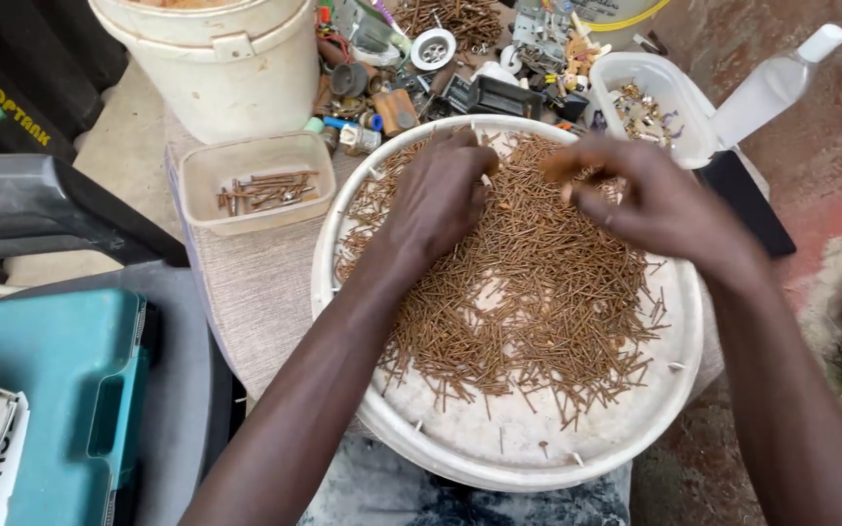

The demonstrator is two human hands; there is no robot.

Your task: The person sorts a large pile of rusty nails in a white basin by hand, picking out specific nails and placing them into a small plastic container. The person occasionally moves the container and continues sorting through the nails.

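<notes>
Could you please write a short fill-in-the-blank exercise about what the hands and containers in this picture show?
1. Both the left hand and the right hand rest on a heap of rusty ____ in the round white tray.
2. The small beige tub lies to the ____ of the tray.
3. The clear bottle has a ____ cap.

Missing words: nails; left; white

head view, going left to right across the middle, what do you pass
Teal case → small beige tub of rusty nails → left hand on the nail pile → right hand pinching nails, both over the round white tray → clear bottle with white cap.
</notes>
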